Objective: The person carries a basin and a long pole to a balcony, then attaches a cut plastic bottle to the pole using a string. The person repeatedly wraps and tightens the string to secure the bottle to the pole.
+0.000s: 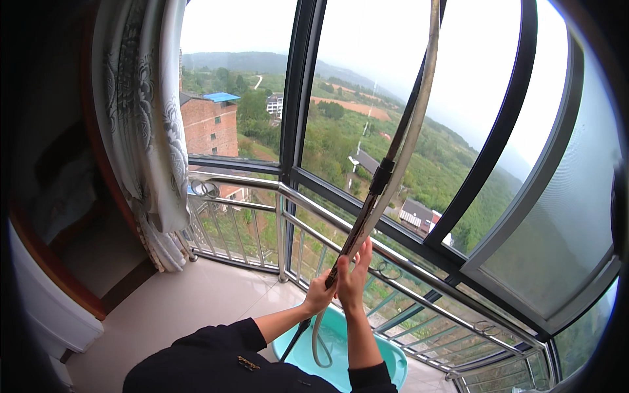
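My left hand [319,293] is wrapped around the lower part of a long dark pole [356,232] with a black collar. The pole slants up to the right in front of the window, and its top runs out of view. Beside it runs a pale flexible hose [419,118], which bends into a loop below my hands. My right hand [354,275] lies against the hose and pole, palm inward, fingers stretched upward along them. Below, a turquoise basin [393,357] stands on the floor, partly hidden by my arms; the loop hangs over it.
A metal railing [327,219] runs along the dark-framed windows, close beyond my hands. At right is a frosted window panel [557,216]. A pale curtain [147,131] hangs at left, near a white cabinet-like piece [56,295]. Light tiles [196,308] cover the floor.
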Available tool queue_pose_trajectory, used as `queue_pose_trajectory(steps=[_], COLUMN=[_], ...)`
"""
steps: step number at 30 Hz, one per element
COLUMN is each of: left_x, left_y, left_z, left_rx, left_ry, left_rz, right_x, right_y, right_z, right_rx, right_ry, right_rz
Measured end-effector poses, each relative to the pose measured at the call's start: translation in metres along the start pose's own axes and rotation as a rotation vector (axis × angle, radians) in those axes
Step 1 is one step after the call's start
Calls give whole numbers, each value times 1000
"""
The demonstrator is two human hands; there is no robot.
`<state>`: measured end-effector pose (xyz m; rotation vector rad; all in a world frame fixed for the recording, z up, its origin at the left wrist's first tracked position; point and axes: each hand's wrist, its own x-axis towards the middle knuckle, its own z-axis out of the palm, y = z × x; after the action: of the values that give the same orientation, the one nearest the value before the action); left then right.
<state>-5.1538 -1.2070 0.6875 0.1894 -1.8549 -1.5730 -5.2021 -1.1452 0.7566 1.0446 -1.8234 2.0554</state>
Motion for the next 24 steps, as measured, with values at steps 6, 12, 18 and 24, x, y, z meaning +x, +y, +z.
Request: queue_pose_trajectory(steps=[6, 12, 18, 24], left_x=[75, 133, 167, 202], left_y=[15, 21, -11, -41], left_z=[20, 34, 41, 41], left_rx=[-405, -526, -666, -296], left_ry=[-156, -334, -492, -152], left_rz=[6, 12, -124, -96], right_x=[-131, -203, -245, -258], right_y=[64, 157, 265, 322], right_z=[-13, -14, -23, 9], right_rx=[-252, -492, -554, -243], right_ry=[14, -29, 11, 342], right_rz=[334, 455, 523, 757])
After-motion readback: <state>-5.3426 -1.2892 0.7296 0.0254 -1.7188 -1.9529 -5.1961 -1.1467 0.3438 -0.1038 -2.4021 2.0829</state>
